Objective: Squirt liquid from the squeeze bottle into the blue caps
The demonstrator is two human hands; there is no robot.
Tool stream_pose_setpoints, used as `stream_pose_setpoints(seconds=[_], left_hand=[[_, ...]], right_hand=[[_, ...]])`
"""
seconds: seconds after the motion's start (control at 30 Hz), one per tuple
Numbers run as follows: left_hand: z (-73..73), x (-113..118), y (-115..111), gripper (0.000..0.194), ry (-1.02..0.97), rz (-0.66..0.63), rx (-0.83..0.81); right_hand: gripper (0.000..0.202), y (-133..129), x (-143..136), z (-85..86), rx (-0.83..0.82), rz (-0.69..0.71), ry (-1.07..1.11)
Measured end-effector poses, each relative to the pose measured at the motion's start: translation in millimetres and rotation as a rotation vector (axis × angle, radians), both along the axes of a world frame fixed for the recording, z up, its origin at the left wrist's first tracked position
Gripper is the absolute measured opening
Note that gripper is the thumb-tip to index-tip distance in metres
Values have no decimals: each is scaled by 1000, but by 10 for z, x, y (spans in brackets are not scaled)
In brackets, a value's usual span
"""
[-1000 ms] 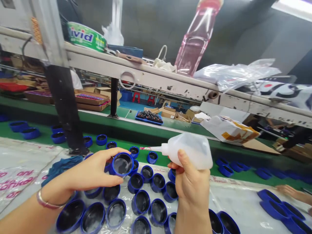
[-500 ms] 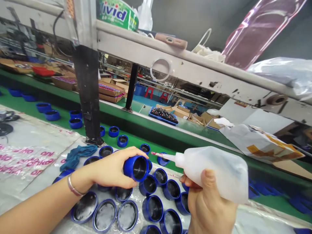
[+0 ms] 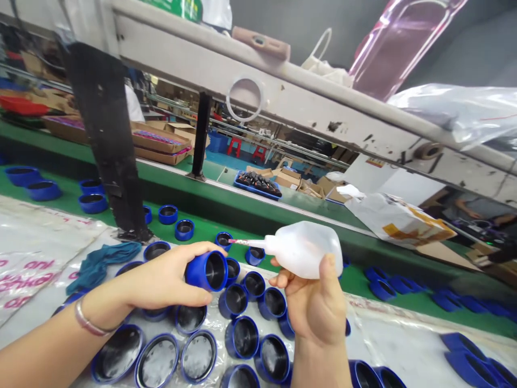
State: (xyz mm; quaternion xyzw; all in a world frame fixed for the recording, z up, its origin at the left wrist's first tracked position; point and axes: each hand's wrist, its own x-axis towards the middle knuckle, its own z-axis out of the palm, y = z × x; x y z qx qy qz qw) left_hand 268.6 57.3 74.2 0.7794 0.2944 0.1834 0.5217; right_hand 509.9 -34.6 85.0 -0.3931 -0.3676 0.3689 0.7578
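My left hand (image 3: pixel 169 276) is closed around a blue plastic cup (image 3: pixel 196 274), tilted so that its dark round opening faces right and toward me. In my right hand (image 3: pixel 317 302) lies a translucent white squeeze bottle (image 3: pixel 309 250), held sideways with the thumb against its near side. Its thin nozzle (image 3: pixel 248 242), reddish at the tip, points left and appears just above and right of the cup's rim. Below both hands, several more blue cups (image 3: pixel 242 337) stand open side up. Wider, shallower blue-rimmed rings or lids (image 3: pixel 156 358) sit at the lower left.
A green conveyor belt (image 3: pixel 161 186) runs behind the plastic-covered table (image 3: pixel 28 237), carrying more blue cups. A teal cloth (image 3: pixel 103 264) lies beside a black post (image 3: pixel 107 140). Overhead crosses a white shelf beam (image 3: pixel 173 54). Further blue pieces (image 3: pixel 470 358) lie at the lower right.
The camera view has swung rightward, so the surroundings sit farther left. The bottle and my right hand appear smaller, farther from the camera. My left hand still grips the same cup.
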Motion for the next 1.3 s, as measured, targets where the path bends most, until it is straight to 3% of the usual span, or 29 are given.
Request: stream_pose_setpoints(seconds=[0.2,0.37,0.57,0.77,1.0,1.17,1.3], left_hand=[[41,-21,17,61,50,-3,2],[48,-52,51,61,72,12,49],[22,-48,53,62,68,-18,26],[43,-30,36,60,46,-23,14],[16,-11,24,62,53,-2,-6],[-19,-1,33,64,23,-2,-32],[16,-1,24,61,29,-22,-78]], right_hand=[[60,9,96,-132,-41,-267,-168],[58,-50,89,-65,-116,-475,-165],[53,-107,99,24,-383,-438,-311],[49,-2,231,-39,-264,-305,-121],[41,-60,168,72,-189,-184,5],[41,-74,79,22,-131,-309,-33],[34,-58,-11,-102,-8,-453,-300]])
